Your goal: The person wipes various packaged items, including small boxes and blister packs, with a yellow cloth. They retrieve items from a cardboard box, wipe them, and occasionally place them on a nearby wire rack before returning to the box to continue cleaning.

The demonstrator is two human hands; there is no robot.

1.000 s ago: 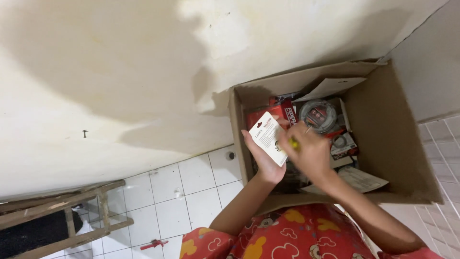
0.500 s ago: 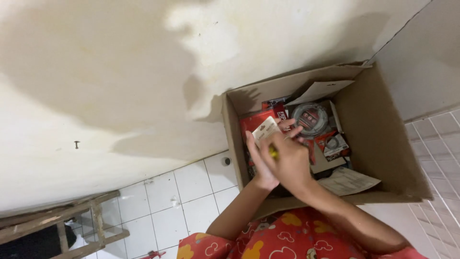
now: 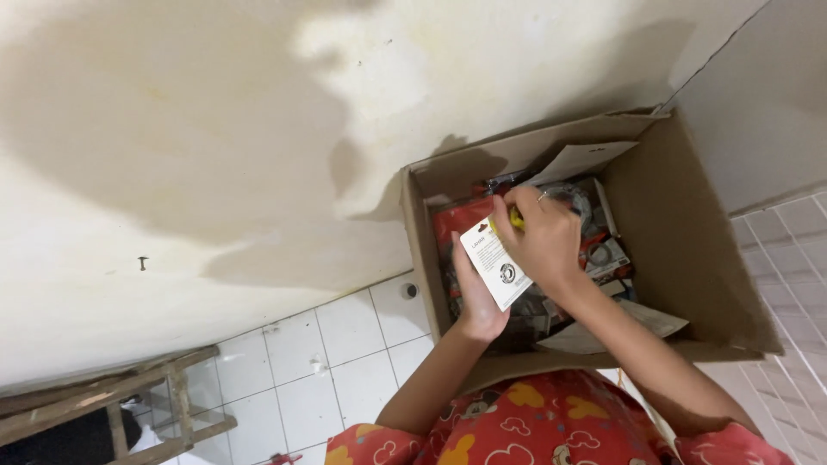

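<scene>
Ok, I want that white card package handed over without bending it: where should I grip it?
Probably by the bare lower right edge of the white card package, coming from below. The left hand cradles its back and left edge, and the right hand covers its top, over the open cardboard box.
</scene>
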